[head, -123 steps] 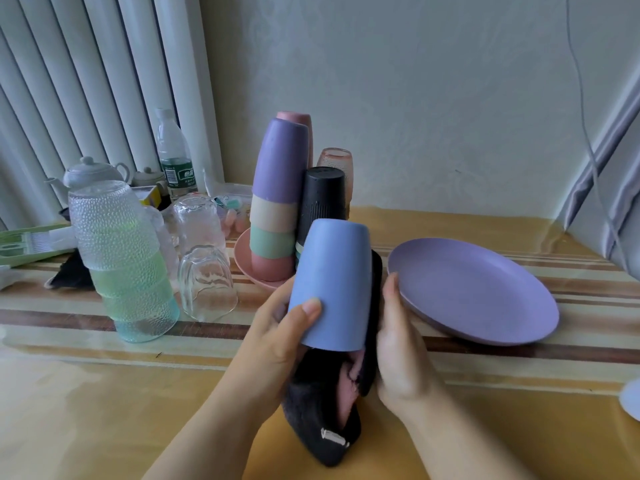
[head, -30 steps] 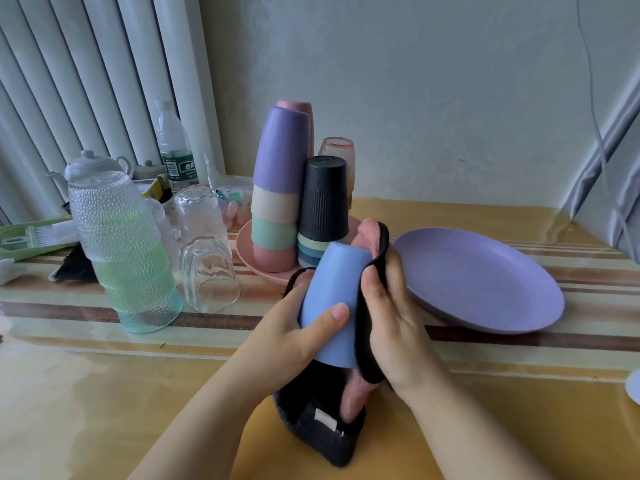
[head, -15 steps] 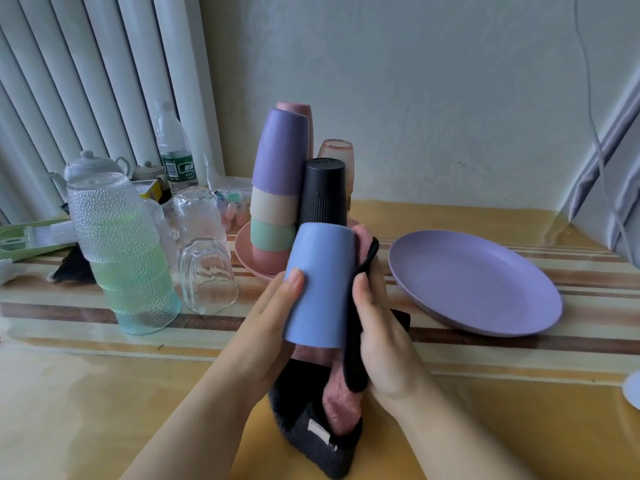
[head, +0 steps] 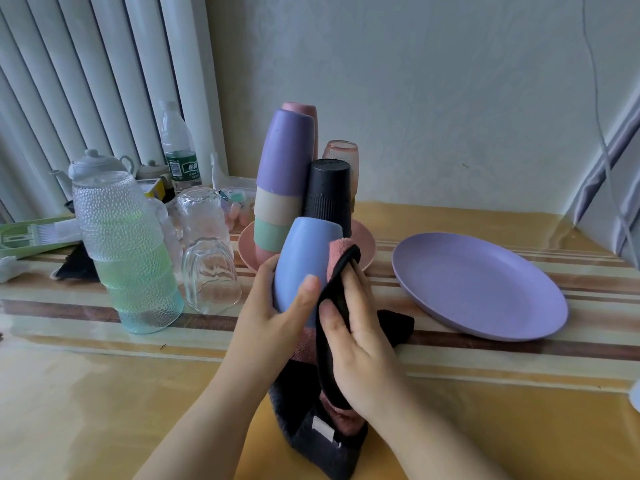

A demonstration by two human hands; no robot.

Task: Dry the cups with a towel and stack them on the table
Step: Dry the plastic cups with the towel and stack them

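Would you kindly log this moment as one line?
left hand: holds blue cup | right hand: presses towel against cup | stage: drying

Purple plate (head: 481,285): lies flat on the striped tabletop (head: 104,393), right side.
Water bottle (head: 178,150): upright by the blinds (head: 86,81), green label.
Teapot (head: 91,164): white, lidded, far left.
Green tray (head: 31,235): at the left edge.
Wall (head: 415,81): pale, textured, behind the tabletop.
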